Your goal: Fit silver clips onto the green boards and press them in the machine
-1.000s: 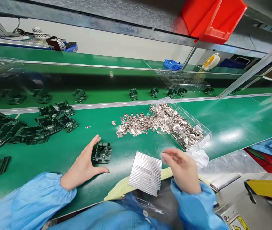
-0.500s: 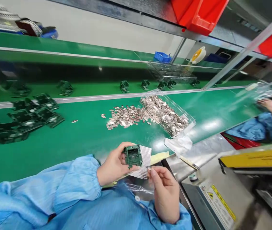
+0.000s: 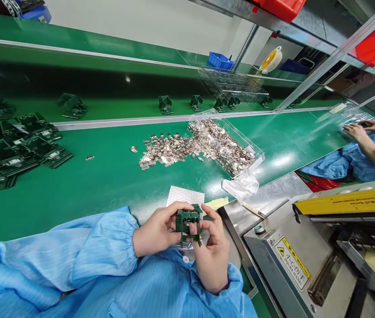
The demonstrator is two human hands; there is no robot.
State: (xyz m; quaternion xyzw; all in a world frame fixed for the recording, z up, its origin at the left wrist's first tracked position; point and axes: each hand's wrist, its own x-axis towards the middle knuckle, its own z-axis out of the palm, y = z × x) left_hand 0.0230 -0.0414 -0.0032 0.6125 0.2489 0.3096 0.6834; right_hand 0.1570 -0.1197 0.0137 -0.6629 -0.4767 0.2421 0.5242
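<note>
Both hands meet on the board at the front: left hand [image 3: 156,232] part-curled, thumb and fingers gripping its left side; right hand [image 3: 214,251] bent around the right side, thumb reaching into the frame. Can't tell whether the right also pinches a small part. Change: a moment ago only the left had the board; now both do, so work seems to have gone from pick-up to fitting or adjusting inside. The board [image 3: 187,216] is held up in front of the body by the near edge of the tabletop [image 3: 101,185]. Ribbed sheet [image 3: 185,195] just behind it, partly hidden. Machine [image 3: 263,256] stands close on the right, so that elbow likely has less room; left has more, with tabletop stretching to the board heap [image 3: 35,141] and one stray part [image 3: 89,157] before it. Farther: white cloth [image 3: 240,187], parts pile [image 3: 167,149] running into the tipped-out clear tray [image 3: 255,165]. Rail [image 3: 124,123] bounds the far side, more boards [image 3: 165,104] beyond. Co-worker's hands [image 3: 361,132] well off, far right.
</note>
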